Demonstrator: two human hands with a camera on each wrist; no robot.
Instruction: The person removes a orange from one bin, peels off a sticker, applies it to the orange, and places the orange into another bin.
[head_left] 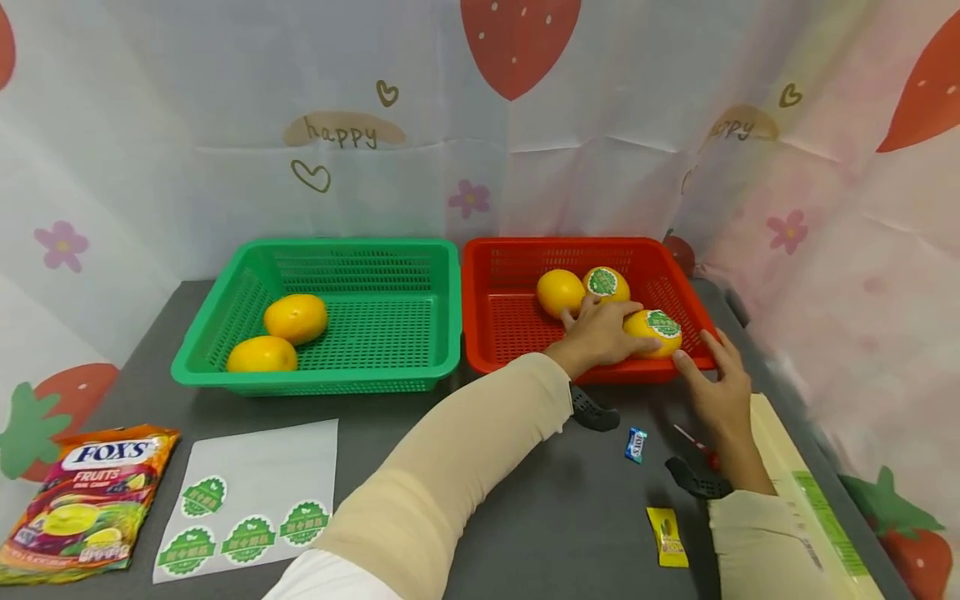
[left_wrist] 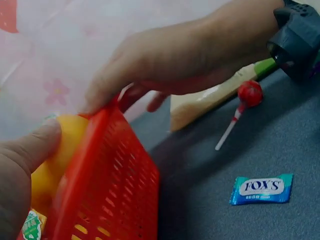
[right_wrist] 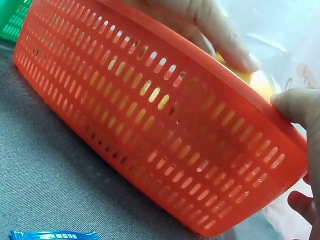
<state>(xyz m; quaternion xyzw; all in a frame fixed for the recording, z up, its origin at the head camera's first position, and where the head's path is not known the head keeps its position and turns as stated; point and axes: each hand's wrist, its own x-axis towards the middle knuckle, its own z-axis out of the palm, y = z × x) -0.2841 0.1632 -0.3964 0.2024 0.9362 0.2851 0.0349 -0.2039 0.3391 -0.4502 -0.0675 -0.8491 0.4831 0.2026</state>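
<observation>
A yellow mango [head_left: 649,335] bearing a round green-and-white sticker [head_left: 663,324] lies at the front right of the red basket [head_left: 486,350]. My left hand [head_left: 600,335] reaches over the front rim and holds this mango, its thumb lying along the fruit in the left wrist view. At the basket's front right corner is my right hand [head_left: 722,392], fingers spread, with its thumb [right_wrist: 289,104] touching the rim. Behind the left hand sit two more mangoes, one plain [head_left: 560,292] and one stickered [head_left: 613,292]. Part of the held mango is hidden by the left fingers.
Two mangoes [head_left: 296,318] lie in the green basket [head_left: 450,333] on the left. A sticker sheet [head_left: 258,467] and a candy bag [head_left: 90,504] are at front left. Near the right arm lie a blue candy [head_left: 635,445], a yellow candy [head_left: 667,537], a lollipop [left_wrist: 250,93] and a long beige packet [head_left: 780,442].
</observation>
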